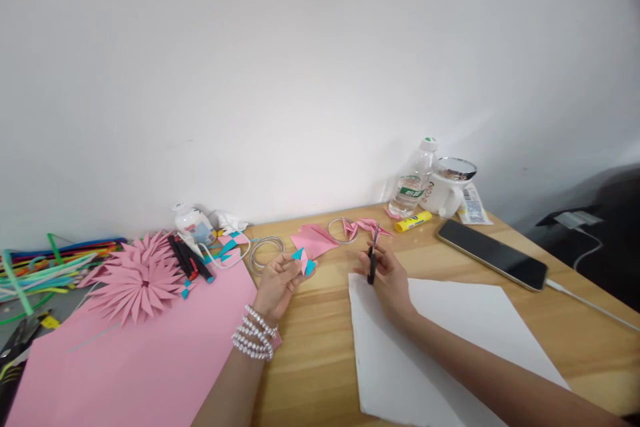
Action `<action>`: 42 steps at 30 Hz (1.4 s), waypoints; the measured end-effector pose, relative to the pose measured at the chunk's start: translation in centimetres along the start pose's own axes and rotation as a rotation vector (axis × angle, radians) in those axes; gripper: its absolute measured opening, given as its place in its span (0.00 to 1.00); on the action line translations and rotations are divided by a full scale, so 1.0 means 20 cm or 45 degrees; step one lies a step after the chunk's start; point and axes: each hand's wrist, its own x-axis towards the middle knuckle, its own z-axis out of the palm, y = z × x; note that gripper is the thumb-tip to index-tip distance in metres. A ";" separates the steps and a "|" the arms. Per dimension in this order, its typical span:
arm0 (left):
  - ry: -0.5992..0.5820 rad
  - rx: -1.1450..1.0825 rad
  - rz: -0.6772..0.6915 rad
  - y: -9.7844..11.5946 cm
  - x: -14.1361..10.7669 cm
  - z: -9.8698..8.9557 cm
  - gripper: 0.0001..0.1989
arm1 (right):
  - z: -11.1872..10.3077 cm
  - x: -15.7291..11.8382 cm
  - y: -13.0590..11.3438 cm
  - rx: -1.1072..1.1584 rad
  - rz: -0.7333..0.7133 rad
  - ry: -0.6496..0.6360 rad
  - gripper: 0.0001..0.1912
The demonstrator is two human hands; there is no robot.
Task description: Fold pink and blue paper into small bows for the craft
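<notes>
My left hand (279, 280), with a beaded bracelet at the wrist, pinches a small folded piece of pink and blue paper (303, 261). My right hand (389, 278) is closed around black-handled scissors (372, 261), their blades pointing up and away from me. The fingers partly cover the handles. A gap of bare wood separates the scissors from the folded paper. Just behind my left hand lie a pink paper piece (314, 239) and a coil of silvery wire (267, 253). Under my right forearm is a white sheet (465, 320).
Pink card (165, 360) and a spiky pink paper flower (143, 283) lie left, beside markers (187, 259) and pipe cleaners (55, 273). A water bottle (413, 183), white mug (443, 193), yellow glue stick (413, 221) and charging phone (493, 253) stand or lie right. A wall rises behind.
</notes>
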 end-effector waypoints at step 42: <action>0.074 -0.281 -0.164 -0.07 0.01 0.00 0.06 | 0.23 -0.01 -0.06 -0.481 -0.841 -0.609 0.04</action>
